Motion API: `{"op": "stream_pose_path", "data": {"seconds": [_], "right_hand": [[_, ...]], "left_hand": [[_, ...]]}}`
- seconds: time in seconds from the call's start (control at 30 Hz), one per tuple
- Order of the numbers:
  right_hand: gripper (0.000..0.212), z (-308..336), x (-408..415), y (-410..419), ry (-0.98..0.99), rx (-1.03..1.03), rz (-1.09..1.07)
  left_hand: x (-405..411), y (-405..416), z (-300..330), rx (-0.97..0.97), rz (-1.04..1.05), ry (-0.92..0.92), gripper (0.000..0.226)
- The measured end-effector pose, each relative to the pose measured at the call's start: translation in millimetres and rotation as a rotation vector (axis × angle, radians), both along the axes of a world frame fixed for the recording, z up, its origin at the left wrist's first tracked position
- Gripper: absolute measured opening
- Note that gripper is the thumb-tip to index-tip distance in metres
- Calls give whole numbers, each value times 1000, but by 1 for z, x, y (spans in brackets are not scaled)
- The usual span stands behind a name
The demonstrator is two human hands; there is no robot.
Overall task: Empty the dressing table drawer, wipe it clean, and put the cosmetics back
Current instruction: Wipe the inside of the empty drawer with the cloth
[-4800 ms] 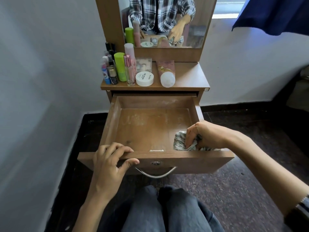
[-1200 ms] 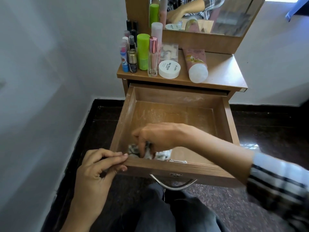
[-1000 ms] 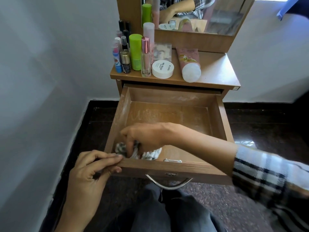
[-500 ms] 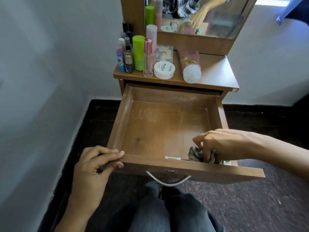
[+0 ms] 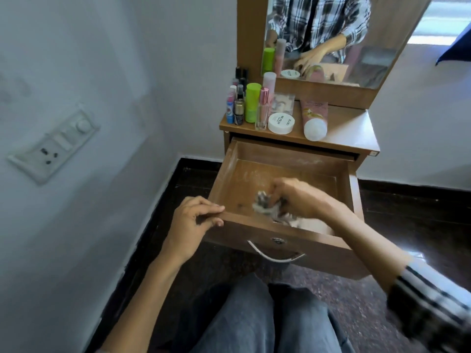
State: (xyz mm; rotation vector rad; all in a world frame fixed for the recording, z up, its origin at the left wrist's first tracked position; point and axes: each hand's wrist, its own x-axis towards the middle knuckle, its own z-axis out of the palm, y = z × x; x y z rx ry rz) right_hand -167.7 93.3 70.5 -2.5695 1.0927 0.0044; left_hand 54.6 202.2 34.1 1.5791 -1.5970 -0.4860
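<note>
Emptied: drawer (image 5: pixel 349 197) bare, cosmetics (image 5: pixel 254 108) up on the desk (image 5: pixel 351 128)
Wiping: right hand (image 5: pixel 298 197) clutches cloth (image 5: pixel 263 203) on the drawer floor, dusty streaks remain
Left hand (image 5: pixel 193 220): pinches front edge
Left: restocking

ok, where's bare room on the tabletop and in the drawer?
Tabletop: bare right of the pink tube, out to its right edge; left half is packed with bottles and the white jar. Drawer: back and right floor bare; right hand with cloth front-centre, left hand on the front-left rim.
</note>
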Motion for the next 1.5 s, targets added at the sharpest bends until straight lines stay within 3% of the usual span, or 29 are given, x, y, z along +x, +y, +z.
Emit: {"op": "stream_pose_path", "data": {"seconds": [0.17,0.27,0.5,0.77,0.93,1.07,1.33,1.5], "right_hand": [[22,29,38,-34,-224,-133,-125],[24,40,70,-35,-348,-84,-115],[23,5,117,9,-185,54,212],[23,-12,122,-7,-161,38,191],[17,-4,118,-66,-180,-15,-44],[24,-1,124,-84,-137,-58,-112],[21,0,123,4,-79,91,215],[21,2,120,4,-121,162,228]], "left_hand": [[13,3,4,-13,157,85,44],[13,5,0,8,210,146,45],[15,3,0,26,107,-62,19],[19,-1,-1,59,103,-100,12],[16,1,0,84,115,-68,13],[17,0,2,92,110,-70,13],[15,-2,3,129,141,-119,14],[12,-2,6,138,151,-123,16]]}}
